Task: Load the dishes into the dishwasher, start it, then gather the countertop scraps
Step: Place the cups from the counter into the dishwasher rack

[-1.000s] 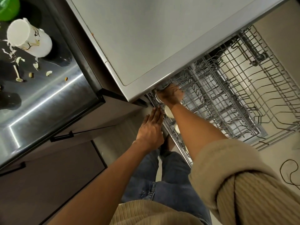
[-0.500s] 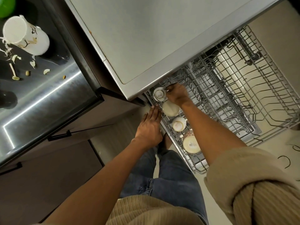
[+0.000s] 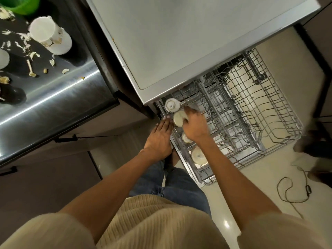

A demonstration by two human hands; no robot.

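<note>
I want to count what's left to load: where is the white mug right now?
In the head view, upper left: the white mug lies tipped on the dark countertop, beside the dishwasher, among the scraps.

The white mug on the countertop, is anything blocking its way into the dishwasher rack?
Nothing visible does. The mug stands among scraps on the countertop, and most of the pulled-out rack is bare; only four cups line its left edge.

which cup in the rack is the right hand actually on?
The second cup from the dishwasher end of the row: the right hand grips it. The cup with base print behind it and the two nearer ones stand untouched.
</note>
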